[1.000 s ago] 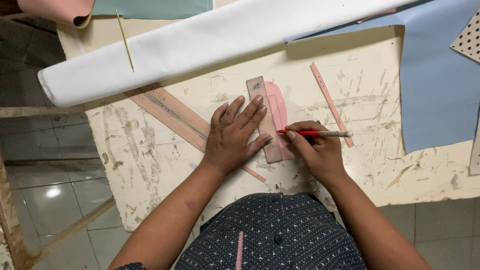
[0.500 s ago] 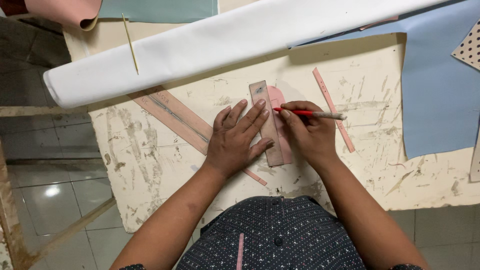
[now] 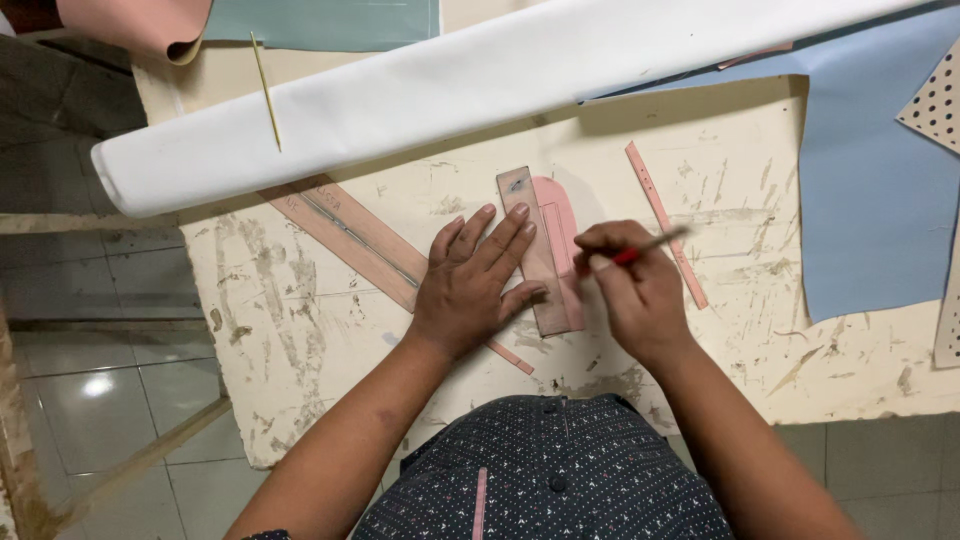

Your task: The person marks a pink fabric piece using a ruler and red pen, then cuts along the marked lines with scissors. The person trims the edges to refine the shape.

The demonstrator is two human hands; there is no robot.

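Observation:
My left hand (image 3: pixel 478 282) lies flat, fingers spread, pressing a narrow brown template strip (image 3: pixel 533 250) onto a pink piece with a rounded top (image 3: pixel 556 205). My right hand (image 3: pixel 630 285) grips a red pen (image 3: pixel 640 250) and holds its tip against the right edge of the strip, near the middle of the pink piece. Both pieces lie on a scratched cream worktable (image 3: pixel 320 330).
A long white roll (image 3: pixel 450 90) crosses the table at the back. A wide pink strip (image 3: pixel 345 235) lies left of my hands, a thin pink strip (image 3: pixel 665 222) to the right. Light blue sheet (image 3: pixel 870 190) covers the right side. A thin yellow stick (image 3: pixel 265 90) rests on the roll.
My right hand with the pen has travelled up along the template's right edge, away from me. My left hand has kept pressing the strip.

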